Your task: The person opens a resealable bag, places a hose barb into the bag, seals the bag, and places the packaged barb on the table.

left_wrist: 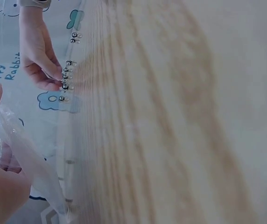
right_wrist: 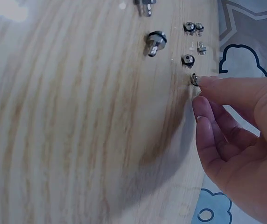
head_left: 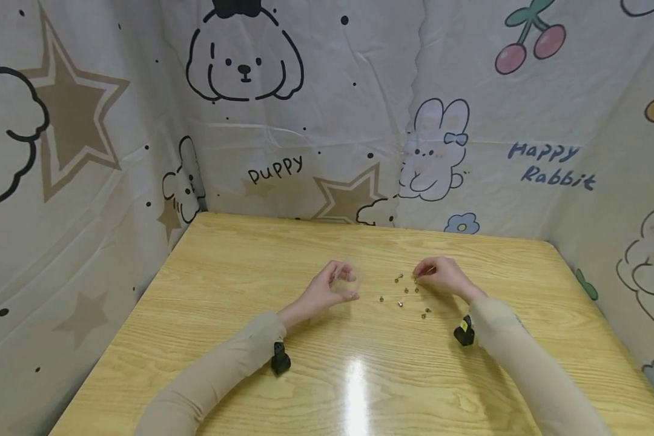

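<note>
At a wood-grain table (head_left: 240, 266), a person in pale sleeves (head_left: 507, 333) works with both bare hands over a scatter of small metal pieces (head_left: 400, 304), several ringed with a dark band, that lie loose between the hands and just nearer the person than the right fingertips. The left hand (head_left: 323, 293) holds a clear plastic bag (left_wrist: 24, 144), thumb and fingers set well apart and curved around it, to the left of the scatter. The right hand (head_left: 444, 277) reaches down at the far right edge of the group, its fingers bent and its fingertips meeting one metal piece (right_wrist: 194, 80) at the tabletop; whether that piece is firmly pinched, one cannot tell. Small black devices (head_left: 464, 331) sit at both wrists, and a pale curtain (head_left: 332, 109) printed with a puppy, a rabbit, stars and cherries hangs behind
</note>
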{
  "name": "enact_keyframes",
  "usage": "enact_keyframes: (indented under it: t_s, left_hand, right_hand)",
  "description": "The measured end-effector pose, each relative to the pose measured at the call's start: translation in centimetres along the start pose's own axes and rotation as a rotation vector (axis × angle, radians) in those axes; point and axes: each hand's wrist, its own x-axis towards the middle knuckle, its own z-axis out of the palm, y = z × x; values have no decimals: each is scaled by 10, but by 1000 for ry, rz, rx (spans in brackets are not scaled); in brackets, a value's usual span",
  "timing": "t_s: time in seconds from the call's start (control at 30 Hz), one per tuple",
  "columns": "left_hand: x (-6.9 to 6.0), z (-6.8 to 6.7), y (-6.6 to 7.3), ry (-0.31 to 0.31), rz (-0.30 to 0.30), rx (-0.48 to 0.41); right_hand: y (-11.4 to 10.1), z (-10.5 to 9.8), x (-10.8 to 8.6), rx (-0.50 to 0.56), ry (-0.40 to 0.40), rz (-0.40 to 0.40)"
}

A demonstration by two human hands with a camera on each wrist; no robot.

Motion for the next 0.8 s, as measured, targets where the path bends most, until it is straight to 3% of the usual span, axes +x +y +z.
enact_keyframes:
  t_s: [0.47,0.8]
  left_hand:
    - [2,-1,-3,-9,10,14]
    - [2,-1,-2,-6,0,16]
  right_hand:
    - [3,4,2,-65,15,-15]
    - [1,7,-1,-84,18,-70]
